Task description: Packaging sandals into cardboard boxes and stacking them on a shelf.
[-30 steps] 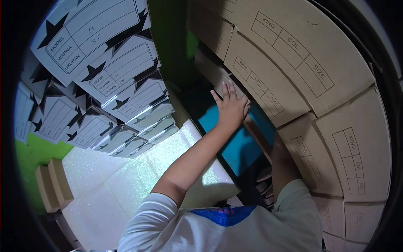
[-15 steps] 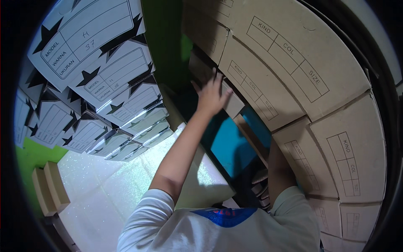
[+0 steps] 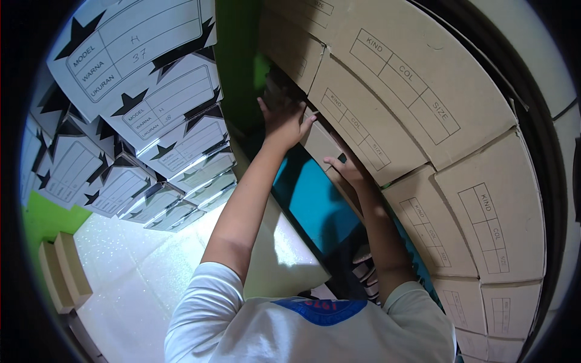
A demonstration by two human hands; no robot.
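Observation:
Between the left-hand and right-hand stacks, my left hand (image 3: 284, 126) reaches over the far end of a narrow pale brown box (image 3: 322, 144). Its fingers are spread, their tips partly lost in shadow. At the near end of the box is my right hand (image 3: 351, 173), finger and thumb stretched apart and the other fingers hidden. I cannot tell whether either hand bears the box's weight. Close by my right forearm rises a stack of brown cardboard boxes (image 3: 393, 91). A teal surface (image 3: 308, 193) lies below the hands.
White boxes with black stars (image 3: 136, 54) are piled high on the left. Below them is a glossy white tiled floor (image 3: 145, 266), with two slim brown boxes (image 3: 65, 272) at its left. A green wall (image 3: 233, 72) stands behind. Striped items (image 3: 366, 273) lie near my body.
My right hand has come up from behind the brown stack into sight beside the narrow box. My left hand has shifted slightly left, its fingers deeper in shadow.

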